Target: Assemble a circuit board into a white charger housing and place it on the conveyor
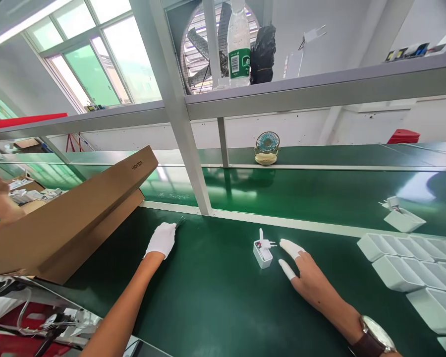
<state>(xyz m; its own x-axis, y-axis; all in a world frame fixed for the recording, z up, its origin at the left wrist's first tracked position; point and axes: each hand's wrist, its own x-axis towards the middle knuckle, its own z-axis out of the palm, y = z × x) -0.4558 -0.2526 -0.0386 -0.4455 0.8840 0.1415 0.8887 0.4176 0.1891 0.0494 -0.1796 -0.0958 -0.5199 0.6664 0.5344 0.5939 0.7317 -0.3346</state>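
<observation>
My left hand, in a white glove, is closed around tweezers whose thin tips point away over the green bench. My right hand has white covers on the thumb and forefinger. Those two fingers are apart with nothing between them, just right of a small white charger housing. The housing stands on the bench with its top open. A white plug piece with two pins rests at its opening, pins toward my right hand; a bit of red shows inside.
Rows of white empty housings stand at the right. Another housing with a plug part lies on the green belt beyond the pale rail. A long brown carton and another person's hand are at left. A metal post rises ahead.
</observation>
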